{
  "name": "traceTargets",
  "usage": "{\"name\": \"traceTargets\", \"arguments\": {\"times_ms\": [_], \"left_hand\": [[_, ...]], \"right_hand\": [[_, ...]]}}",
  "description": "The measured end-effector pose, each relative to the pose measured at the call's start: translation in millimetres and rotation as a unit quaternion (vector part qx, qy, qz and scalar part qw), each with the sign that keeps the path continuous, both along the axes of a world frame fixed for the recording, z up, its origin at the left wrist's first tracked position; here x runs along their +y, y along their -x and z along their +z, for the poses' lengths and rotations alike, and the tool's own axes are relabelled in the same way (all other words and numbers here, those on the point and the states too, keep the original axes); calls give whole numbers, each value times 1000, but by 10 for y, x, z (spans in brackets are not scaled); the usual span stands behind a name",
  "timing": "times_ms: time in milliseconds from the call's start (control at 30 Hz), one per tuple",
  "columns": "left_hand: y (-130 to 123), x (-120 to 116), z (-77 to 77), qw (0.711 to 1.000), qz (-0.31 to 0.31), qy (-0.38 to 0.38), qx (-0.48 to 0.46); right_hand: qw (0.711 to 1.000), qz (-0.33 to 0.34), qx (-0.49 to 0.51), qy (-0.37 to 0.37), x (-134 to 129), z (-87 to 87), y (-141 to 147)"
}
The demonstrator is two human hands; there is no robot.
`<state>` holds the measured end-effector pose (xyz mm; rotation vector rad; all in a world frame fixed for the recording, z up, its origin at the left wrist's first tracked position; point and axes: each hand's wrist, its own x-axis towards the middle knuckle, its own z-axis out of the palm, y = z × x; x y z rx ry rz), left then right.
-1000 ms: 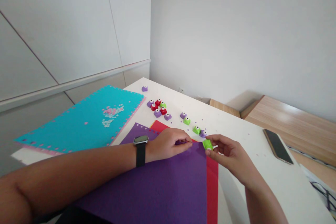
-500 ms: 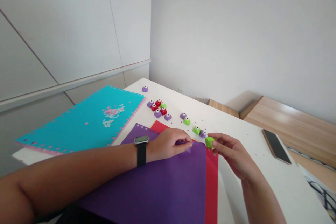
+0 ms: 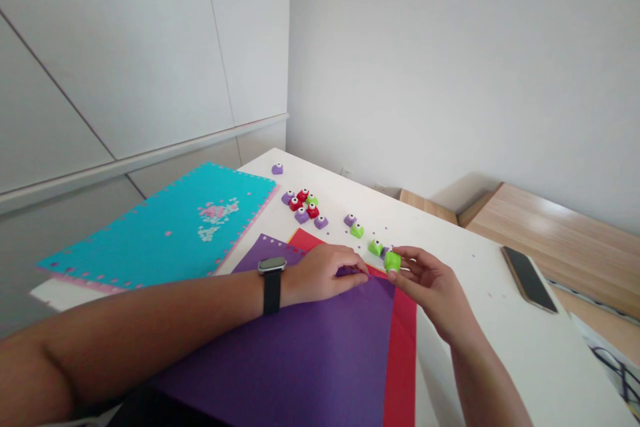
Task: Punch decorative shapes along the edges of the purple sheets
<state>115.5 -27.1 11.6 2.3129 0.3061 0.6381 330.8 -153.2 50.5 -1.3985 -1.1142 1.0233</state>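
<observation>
**Craft punches and a punched teal sheet on the white table**

Small craft punches (image 3: 301,205) in purple, red and green sit in a tight cluster and a loose row across the white table (image 3: 525,360), with tiny paper dots around them. A teal sheet (image 3: 150,233) with punched edges lies at the left, pale paper bits (image 3: 215,213) heaped on it. A black smartphone (image 3: 529,279) lies at the right, near a wooden surface (image 3: 560,227).
</observation>
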Motion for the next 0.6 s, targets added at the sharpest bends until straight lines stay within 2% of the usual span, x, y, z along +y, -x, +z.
{"name": "traceTargets", "arguments": {"times_ms": [200,300,400,600], "left_hand": [[-2,6,-13,1000,-4,-4,0],[0,7,-11,1000,-3,-9,5],[3,7,-11,1000,-3,-14,3],[9,-3,-8,1000,-4,-19,-3]], "right_hand": [[979,65,-179,-66,-6,-69,49],[967,82,-232,-67,-14,-63,40],[962,91,-251,-63,-12,-60,19],[972,96,-211,-43,-5,-84,-6]]}}
